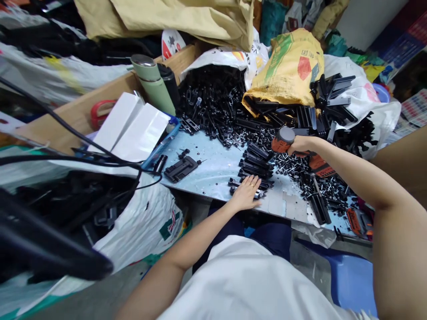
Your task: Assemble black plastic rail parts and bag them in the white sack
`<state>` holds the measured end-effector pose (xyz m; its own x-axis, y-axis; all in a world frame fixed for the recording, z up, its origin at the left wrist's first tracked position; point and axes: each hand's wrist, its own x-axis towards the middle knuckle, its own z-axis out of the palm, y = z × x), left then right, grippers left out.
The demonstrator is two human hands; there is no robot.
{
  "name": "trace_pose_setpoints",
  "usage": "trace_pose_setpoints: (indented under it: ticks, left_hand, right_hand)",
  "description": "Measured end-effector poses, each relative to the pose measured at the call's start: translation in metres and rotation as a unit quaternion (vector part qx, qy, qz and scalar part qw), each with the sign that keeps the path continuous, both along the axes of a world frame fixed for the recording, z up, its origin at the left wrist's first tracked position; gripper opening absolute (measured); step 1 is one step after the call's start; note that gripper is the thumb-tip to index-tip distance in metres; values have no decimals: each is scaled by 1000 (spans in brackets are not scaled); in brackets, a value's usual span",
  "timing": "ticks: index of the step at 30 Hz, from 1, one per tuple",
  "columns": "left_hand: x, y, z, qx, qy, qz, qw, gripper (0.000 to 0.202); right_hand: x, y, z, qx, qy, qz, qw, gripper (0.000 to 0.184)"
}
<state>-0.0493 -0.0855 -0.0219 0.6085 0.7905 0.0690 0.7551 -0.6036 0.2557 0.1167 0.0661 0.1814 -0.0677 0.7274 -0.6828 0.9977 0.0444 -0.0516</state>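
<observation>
My left hand (247, 194) lies with fingers stretched out over the near end of a row of black plastic parts (255, 166). A ring shows on one finger. My right hand (302, 146) is wrapped round the handle of an orange and grey cordless screwdriver (283, 139), held above the right side of the row. Beneath and beside it spreads a heap of loose screws (290, 164). Long black pieces (319, 206) lie on the bench to the right of the row. Where the tool's tip points is hard to make out.
A heap of small black clips (213, 98) and a yellow sack (287, 66) stand behind. At left are a green flask (151, 82), white boxes (130, 126) and a black bracket (182, 169). A blue stool (350, 275) is at lower right; cables (66, 158) cross the left.
</observation>
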Motion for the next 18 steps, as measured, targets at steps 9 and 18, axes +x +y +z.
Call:
trace_pose_setpoints:
  ticks: [9, 18]
  left_hand:
    - [2, 0, -3, 14, -16, 8, 1000, 79]
    - [0, 1, -2, 8, -19, 4, 1000, 80]
  right_hand:
    - [-5, -28, 3, -20, -2, -53, 998, 14]
    - [-16, -49, 14, -9, -60, 12, 998, 8]
